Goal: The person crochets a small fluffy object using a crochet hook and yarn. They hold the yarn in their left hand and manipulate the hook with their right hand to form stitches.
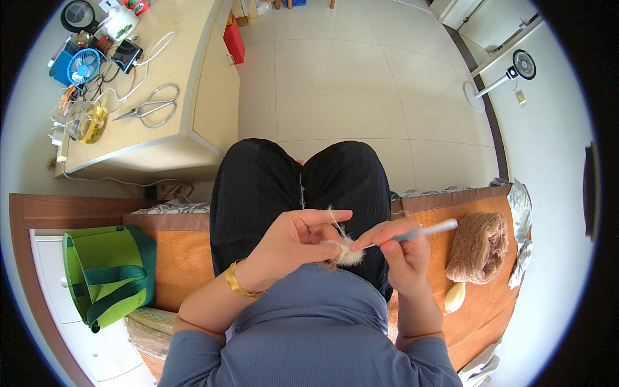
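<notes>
Above my lap, my left hand [312,234] pinches a small fuzzy cream crocheted piece [351,255] between thumb and fingers. A strand of fluffy cream yarn [335,218] passes by its raised index finger, and more of it lies over the black trousers. My right hand [404,249] grips a crochet hook [428,230] with a pale blue-grey handle; its thin metal shaft reaches the cream piece, where the tip is hidden. A bit of brown fuzzy material [329,264] shows under the piece, partly covered by my left hand.
Right of me, a brown fuzzy knitted bundle [476,247] and a small cream object [454,298] lie on the orange mat [476,319]. A green felt bag [109,275] stands at left. The desk [162,138] holds metal scissors [151,107], a glass pot of yellow liquid [89,125] and a blue fan [83,67].
</notes>
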Motion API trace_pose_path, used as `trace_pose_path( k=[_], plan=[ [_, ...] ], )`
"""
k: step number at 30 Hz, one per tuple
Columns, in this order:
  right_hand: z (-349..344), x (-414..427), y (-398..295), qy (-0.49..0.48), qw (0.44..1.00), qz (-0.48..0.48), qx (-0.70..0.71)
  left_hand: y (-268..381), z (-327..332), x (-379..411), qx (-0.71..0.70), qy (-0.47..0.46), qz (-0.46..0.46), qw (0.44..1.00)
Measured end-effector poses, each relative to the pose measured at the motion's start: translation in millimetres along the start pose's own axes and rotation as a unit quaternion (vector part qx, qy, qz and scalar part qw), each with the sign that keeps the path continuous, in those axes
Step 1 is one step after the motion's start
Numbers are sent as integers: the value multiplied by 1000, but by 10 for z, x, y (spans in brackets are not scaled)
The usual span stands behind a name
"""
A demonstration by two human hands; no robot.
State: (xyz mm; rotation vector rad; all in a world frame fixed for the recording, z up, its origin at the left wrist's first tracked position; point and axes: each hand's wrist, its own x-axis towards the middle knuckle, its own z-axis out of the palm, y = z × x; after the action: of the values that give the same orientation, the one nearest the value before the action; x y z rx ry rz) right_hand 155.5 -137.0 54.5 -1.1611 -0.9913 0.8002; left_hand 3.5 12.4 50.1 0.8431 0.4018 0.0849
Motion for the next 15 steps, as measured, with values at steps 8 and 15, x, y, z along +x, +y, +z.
trace_pose_path(
  k=[8,15],
  plan=[
    [63,58,18,-43,908,-312,-276,-124,-30,54,-164,-48,-44,984],
    [184,-24,151,13,905,-261,-337,-362,164,29,-198,9,-2,980]
  ],
)
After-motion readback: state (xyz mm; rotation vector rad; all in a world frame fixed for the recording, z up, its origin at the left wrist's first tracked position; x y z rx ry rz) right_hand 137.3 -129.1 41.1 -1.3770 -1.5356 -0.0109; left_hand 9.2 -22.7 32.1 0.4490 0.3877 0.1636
